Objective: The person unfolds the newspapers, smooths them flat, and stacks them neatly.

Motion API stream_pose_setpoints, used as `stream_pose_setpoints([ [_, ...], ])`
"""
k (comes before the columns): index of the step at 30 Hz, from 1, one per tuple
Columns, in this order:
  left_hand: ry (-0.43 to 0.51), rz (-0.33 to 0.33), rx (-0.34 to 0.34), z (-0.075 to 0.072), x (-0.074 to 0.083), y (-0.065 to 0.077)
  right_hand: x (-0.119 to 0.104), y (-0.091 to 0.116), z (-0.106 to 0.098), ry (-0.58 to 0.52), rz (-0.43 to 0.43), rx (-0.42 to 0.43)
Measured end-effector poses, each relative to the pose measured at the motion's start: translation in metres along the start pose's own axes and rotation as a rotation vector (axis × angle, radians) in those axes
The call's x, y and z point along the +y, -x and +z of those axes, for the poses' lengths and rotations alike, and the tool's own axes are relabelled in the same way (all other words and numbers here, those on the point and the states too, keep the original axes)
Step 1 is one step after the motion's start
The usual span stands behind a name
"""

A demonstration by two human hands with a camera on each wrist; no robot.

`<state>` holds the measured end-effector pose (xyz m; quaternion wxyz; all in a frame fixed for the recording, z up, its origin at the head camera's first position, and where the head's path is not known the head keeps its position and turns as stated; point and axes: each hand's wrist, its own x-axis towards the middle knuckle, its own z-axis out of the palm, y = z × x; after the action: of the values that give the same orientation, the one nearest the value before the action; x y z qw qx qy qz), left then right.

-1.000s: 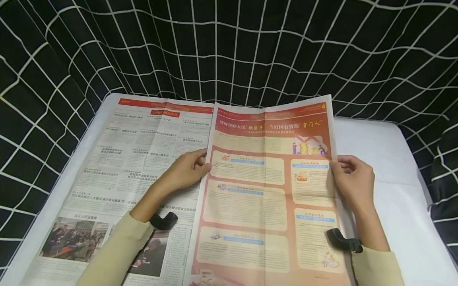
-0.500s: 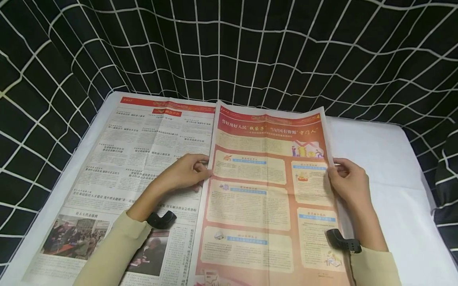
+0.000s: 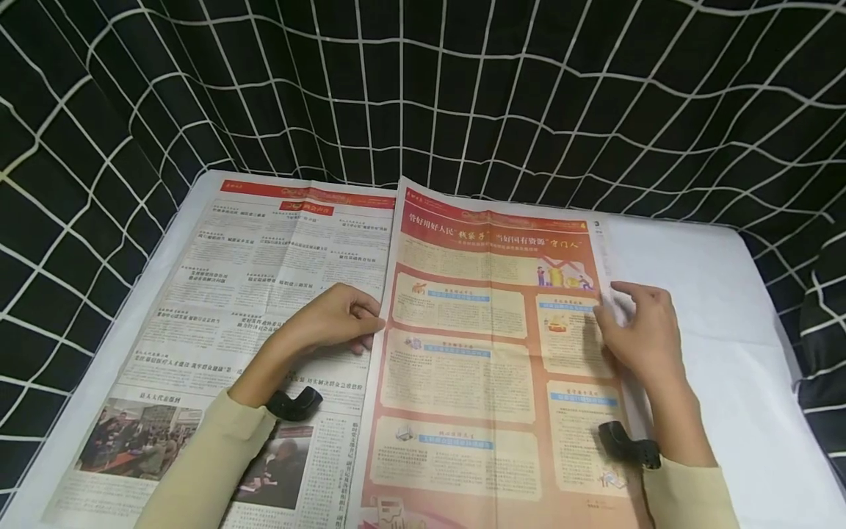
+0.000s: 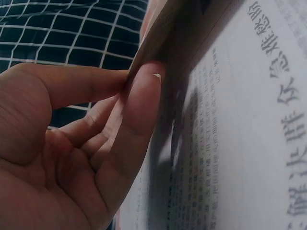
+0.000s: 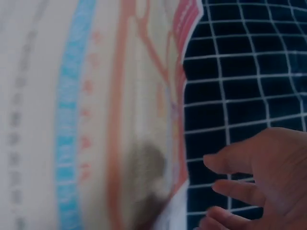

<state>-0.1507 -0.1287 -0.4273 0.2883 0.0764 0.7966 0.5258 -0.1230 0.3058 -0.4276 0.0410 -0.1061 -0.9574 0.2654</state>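
Observation:
An orange-red newspaper page (image 3: 456, 382) lies over the right half of a spread newspaper (image 3: 264, 294). My left hand (image 3: 337, 319) pinches its left folded edge between thumb and index finger. The left wrist view shows that fingertip (image 4: 144, 91) right against the paper edge. My right hand (image 3: 644, 330) is beside the page's right edge, thumb and fingers parted with nothing between them. In the right wrist view, that hand's fingers (image 5: 240, 191) are apart from the paper edge.
A white tabletop (image 3: 727, 353) shows to the right of the newspaper. Black cloth with a white grid (image 3: 496, 95) hangs around the back and sides. Black straps (image 3: 297, 404) circle both wrists, over beige sleeves (image 3: 211, 463).
My right hand has let go of the page's right edge, its fingers spreading apart. That edge has settled lower and to the left, baring a strip of the sheet beneath. My left hand keeps its pinch.

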Motion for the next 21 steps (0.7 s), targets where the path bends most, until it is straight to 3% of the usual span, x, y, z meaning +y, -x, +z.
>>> stream_pose_setpoints([
  [7, 0.046, -0.023, 0.022, -0.005, -0.002, 0.001, -0.027, 0.011, -0.006, -0.057, -0.162, -0.054],
  [12, 0.082, -0.046, 0.032, -0.012, -0.002, 0.004, -0.059, 0.025, 0.005, -0.152, -0.289, -0.155],
  [21, 0.131, -0.029, 0.072, -0.018, 0.0, 0.003, -0.109, 0.05, 0.041, -0.276, -0.337, -0.349],
])
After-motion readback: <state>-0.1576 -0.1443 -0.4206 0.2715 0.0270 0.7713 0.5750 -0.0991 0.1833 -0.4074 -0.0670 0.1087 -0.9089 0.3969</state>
